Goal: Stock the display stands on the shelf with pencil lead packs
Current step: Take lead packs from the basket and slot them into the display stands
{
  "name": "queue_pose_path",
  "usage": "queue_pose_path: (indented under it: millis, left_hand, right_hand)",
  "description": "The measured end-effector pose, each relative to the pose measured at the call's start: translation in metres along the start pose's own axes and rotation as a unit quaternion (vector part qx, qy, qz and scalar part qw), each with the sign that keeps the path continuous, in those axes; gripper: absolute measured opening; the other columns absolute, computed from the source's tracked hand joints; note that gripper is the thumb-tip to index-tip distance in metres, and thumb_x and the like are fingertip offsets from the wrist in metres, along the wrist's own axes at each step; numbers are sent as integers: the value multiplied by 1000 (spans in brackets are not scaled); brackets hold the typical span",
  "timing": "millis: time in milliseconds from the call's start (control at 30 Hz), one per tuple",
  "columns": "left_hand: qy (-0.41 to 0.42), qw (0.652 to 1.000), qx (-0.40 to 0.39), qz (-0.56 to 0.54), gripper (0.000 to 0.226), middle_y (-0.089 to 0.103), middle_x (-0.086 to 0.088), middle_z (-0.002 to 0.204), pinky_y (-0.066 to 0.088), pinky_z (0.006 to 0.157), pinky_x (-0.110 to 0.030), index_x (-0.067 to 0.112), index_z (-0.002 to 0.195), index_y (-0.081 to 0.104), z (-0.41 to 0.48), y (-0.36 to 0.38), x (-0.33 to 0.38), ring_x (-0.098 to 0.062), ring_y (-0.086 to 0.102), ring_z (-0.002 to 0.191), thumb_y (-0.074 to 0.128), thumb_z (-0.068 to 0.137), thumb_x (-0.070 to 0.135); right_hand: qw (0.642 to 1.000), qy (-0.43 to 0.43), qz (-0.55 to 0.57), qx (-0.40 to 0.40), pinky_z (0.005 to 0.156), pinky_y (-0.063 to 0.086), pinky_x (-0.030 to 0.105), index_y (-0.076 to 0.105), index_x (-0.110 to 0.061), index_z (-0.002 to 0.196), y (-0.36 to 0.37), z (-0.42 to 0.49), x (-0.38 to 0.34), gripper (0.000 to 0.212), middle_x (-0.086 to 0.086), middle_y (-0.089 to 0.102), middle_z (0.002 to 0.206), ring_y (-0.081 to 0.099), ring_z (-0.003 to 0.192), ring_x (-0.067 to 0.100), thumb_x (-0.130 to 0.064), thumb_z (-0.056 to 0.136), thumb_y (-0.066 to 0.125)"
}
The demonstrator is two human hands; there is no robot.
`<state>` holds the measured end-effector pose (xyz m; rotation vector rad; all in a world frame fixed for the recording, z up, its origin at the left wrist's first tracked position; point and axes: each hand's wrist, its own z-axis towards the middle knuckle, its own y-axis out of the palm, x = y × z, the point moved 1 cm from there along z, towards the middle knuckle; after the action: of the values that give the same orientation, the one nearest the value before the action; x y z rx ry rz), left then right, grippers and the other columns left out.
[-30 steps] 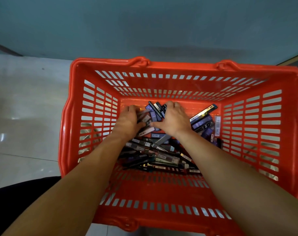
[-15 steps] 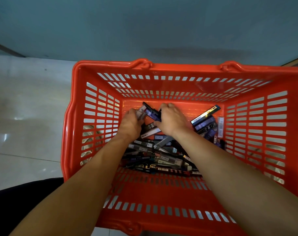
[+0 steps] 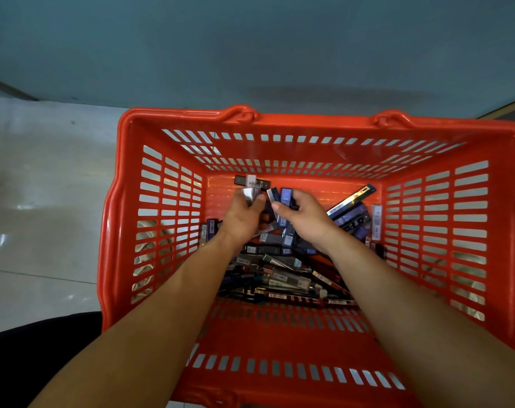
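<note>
Left hand (image 3: 241, 214) raised, pinching slim packs (image 3: 252, 184)

- Slim dark pencil lead packs (image 3: 279, 269): lie heaped in orange slotted basket (image 3: 309, 123).
- Black-and-silver HB packs (image 3: 251, 184): sit pinched in left hand (image 3: 241, 214).
- Blue packs (image 3: 285, 198): stand in right hand (image 3: 307, 217).

Item one: we record an orange plastic basket (image 3: 309, 120) with slotted walls and two handle clips (image 3: 244, 114) on its far rim. It stands on a pale glossy tiled floor (image 3: 44, 201). Beyond the floor's far edge is a teal panel (image 3: 250, 48). At the near-left corner is dark cloth (image 3: 29, 363).
</note>
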<state>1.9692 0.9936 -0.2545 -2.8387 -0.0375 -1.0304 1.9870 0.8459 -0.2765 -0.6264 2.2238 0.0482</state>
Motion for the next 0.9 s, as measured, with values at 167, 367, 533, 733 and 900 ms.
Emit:
queue_pose_path:
  millis: [167,367,533,733,900]
  left_hand:
    - [-6,999,-31,0,34,64,-10,108,61,87,-45,12,127,46,-7,5,-4,-25,64,97,49,105,38]
    - [2,999,-36,14,22,67,-3,111,58,85,-36,18,123,49,-5,2,-6,-18,67,101,53,104,28]
    - [-4,998,-50,32,29,72,0,116,56,92,-36,16,129,57,-4,2,-5,-16,68,110,55,104,31]
    - [-17,998,-53,-23,43,71,-3,120,53,100,-50,19,129,55,-7,6,-6,-23,67,114,61,97,47]
    - [-1,996,-74,-41,73,72,-5,122,50,103,-56,17,131,55,-1,5,-15,-26,66,117,70,80,66]
  right_hand:
    - [997,8,70,-19,103,49,49,71,-31,110,4,-5,-5,31,-11,75,108,68,106,12,-51,87,69]
    - [977,72,202,-8,112,41,50,72,-26,108,2,-7,-9,33,0,72,118,63,119,21,-43,79,69]
    - [978,44,200,-29,104,43,30,71,-15,109,-8,-12,-9,23,-1,73,113,65,110,12,-1,97,58]
    - [981,30,190,20,91,50,22,70,-15,113,-9,-14,-7,27,2,73,112,67,107,14,-1,90,69]
    - [977,39,201,57,86,53,23,65,-15,97,-4,-12,-7,21,1,74,100,70,92,10,-4,84,78]
